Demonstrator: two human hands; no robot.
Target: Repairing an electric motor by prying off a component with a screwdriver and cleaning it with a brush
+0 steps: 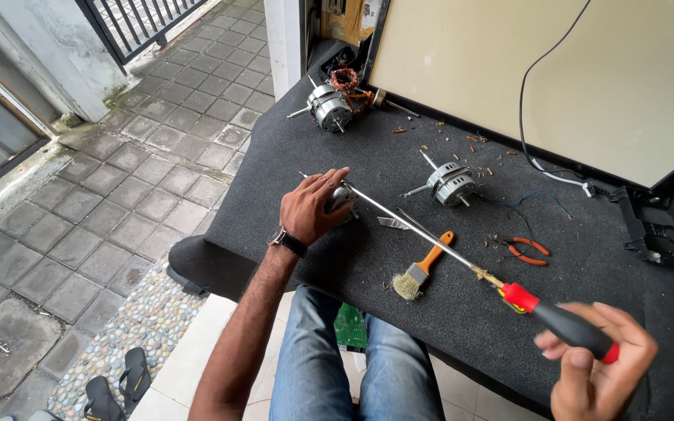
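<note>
On the dark felt-covered desk (pixel 399 164), the left hand (pixel 311 209) curls its fingers over a small metal motor (pixel 340 199). The right hand (pixel 598 362), near right, pinches the long steel screwdriver (pixel 462 261) by its black-and-red handle, tip touching the motor.

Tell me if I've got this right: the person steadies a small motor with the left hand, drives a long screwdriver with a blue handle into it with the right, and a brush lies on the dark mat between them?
Nearly. In the head view the screwdriver has a black and red handle, not blue. The rest holds: the left hand steadies the small motor, the right hand holds the handle, and the brush lies on the dark mat.
</note>
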